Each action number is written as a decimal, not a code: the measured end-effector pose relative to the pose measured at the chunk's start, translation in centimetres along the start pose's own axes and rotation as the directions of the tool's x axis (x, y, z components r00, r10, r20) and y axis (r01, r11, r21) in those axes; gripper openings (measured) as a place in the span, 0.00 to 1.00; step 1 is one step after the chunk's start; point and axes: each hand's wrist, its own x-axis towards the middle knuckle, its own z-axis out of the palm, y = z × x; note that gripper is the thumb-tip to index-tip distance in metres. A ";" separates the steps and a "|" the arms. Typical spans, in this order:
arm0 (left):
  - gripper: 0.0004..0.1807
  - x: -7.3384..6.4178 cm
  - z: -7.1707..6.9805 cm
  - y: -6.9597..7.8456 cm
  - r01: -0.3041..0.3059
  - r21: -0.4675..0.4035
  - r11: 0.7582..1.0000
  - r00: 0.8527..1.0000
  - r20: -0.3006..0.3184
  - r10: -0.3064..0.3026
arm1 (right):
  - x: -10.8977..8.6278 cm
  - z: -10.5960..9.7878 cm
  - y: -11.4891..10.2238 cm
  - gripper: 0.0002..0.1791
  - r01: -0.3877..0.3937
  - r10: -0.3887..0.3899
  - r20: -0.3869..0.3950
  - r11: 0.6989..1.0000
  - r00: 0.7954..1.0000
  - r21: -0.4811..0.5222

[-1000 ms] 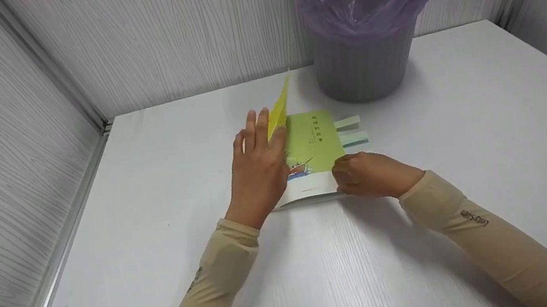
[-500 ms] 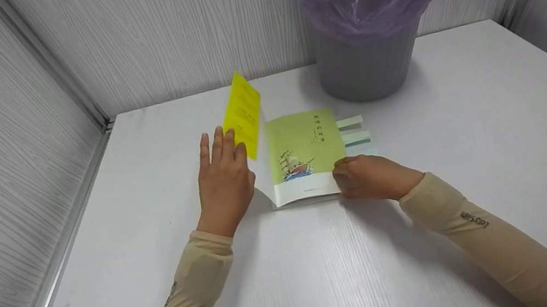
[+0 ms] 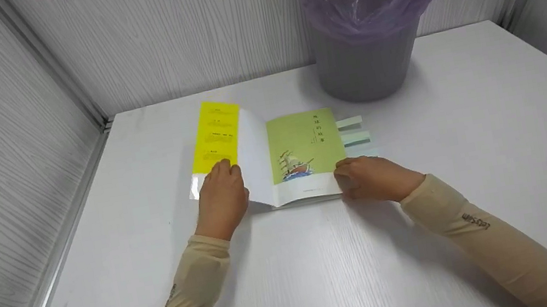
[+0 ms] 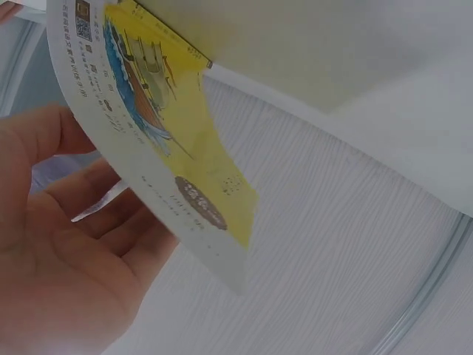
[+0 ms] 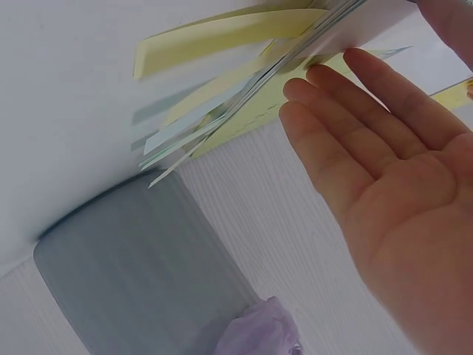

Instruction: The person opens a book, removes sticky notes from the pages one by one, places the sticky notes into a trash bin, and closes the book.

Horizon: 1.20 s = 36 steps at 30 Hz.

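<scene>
A book with a light green title page [image 3: 305, 142] and a ship drawing lies on the table, its cover turned out to the left. In the head view my left hand [image 3: 222, 198] grips the lower end of that cover at the yellow flap [image 3: 221, 131]. In the left wrist view the yellow and white outer face of the cover [image 4: 162, 126] shows, with my fingers partly hidden behind it. My right hand [image 3: 375, 178] presses the book's lower right corner. In the right wrist view my right hand's fingers [image 5: 347, 144] lie fairly straight over the page.
Several pale paper tabs [image 3: 355, 138] stick out of the book's right edge. Behind it stands a grey bin [image 3: 364, 63] with a purple bag. The white table [image 3: 326, 267] meets grey wood-grain panels [image 3: 165, 38] at the back and sides.
My left hand has moved leftward, swinging the cover and its yellow flap from nearly upright over to the left. The title page is now fully exposed. My right hand has stayed at the corner.
</scene>
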 end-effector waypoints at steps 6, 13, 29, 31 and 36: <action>0.13 0.1 0.9 0.2 0.049 -0.078 0.996 0.995 0.089 -0.042 | -0.2 0.1 0.1 0.17 -0.003 0.003 -0.005 1.000 1.000 -0.010; 0.18 0.5 1.8 1.2 0.020 -0.135 0.991 0.967 0.256 0.016 | -0.5 0.1 0.2 0.16 0.022 -0.022 -0.045 1.000 0.999 -0.004; 0.41 1.0 2.5 3.6 -0.139 -0.089 0.986 0.950 0.271 0.158 | -0.8 -0.4 -0.1 0.09 0.021 -0.020 -0.072 1.000 0.997 0.013; 0.40 1.0 2.6 3.6 -0.141 -0.089 0.986 0.949 0.271 0.160 | -0.9 -0.5 -0.3 0.07 0.044 -0.043 -0.091 0.999 0.995 0.004; 0.38 1.1 2.8 3.6 -0.141 -0.090 0.986 0.945 0.286 0.161 | -1.1 -0.4 -0.6 0.08 0.076 -0.076 -0.124 0.997 0.989 -0.008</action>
